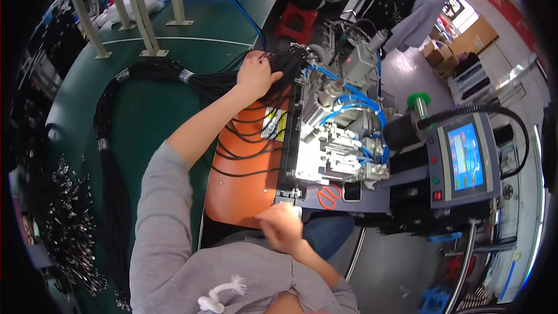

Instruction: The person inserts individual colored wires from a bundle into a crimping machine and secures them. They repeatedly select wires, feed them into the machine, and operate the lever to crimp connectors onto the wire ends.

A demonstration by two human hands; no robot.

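Observation:
Several thin black cords lie across the orange board, running toward the machine's front rail. My left hand is on the far end of this board, over the black cord bundle, with the thumb apart from the fingers. It touches the cords without visibly closing round them. Over the near right corner of the board is my right hand, its fingers bent and smeared by motion. Whether anything is between them I cannot make out. The metal machine, with blue air tubes, stands right of the board.
A long tied cord bundle curves over the green table. Red-handled scissors and a phone-like dark object lie on the machine's near ledge. A control screen stands at right. Metal legs rise at far left.

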